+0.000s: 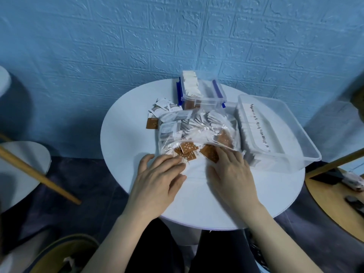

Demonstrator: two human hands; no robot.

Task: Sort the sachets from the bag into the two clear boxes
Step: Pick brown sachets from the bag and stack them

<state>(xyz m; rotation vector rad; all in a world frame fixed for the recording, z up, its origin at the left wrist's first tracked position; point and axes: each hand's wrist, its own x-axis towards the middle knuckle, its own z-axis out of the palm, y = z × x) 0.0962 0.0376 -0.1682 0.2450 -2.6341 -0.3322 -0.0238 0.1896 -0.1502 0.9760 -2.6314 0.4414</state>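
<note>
Nearest, both hands lie palm-down on the round white table (197, 203) at the bag's mouth. The left hand (157, 174) has straight fingers resting on brown sachets (189, 149) spilling from the opening; the right hand (232, 170) also lies flat, fingertips on the bag's edge, gripping nothing. The clear bag (197, 131) lies mid-table, stuffed with white and brown sachets, their print blurred by the plastic. Right of it, touching, stands a large clear box (285, 138) holding a row of white sachets. Left of the bag lies a loose heap (159, 109). Farthest, a small box (202, 89) with blue clips holds upright white sachets, brown ones lower down, partly hidden.
</note>
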